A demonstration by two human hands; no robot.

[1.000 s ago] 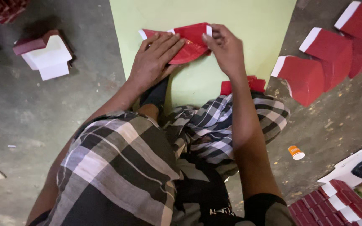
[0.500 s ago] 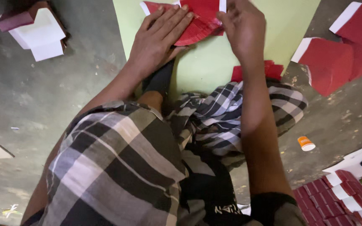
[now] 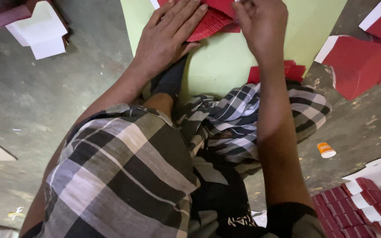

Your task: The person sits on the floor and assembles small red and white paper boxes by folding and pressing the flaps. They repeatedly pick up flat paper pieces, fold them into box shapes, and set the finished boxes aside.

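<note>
A: Where is the red card piece relative to the green sheet?

B: It is laid flat on the sheet's far end, partly cut off by the top of the frame. Its long axis is seen running roughly across the sheet, tilted up toward the right.

A: Hand states?

B: The left hand is spread, palm down, fingers pressed on the card's near-left part. The right hand is curled at the card's right edge; the fingertips are bunched as if pinching it, but the pinch itself is not clearly shown.

A: Which hand is nearer?

B: Both are touching it. The card lies between them, just past the left fingertips. More red scraps are seen at the sheet's right edge.
</note>
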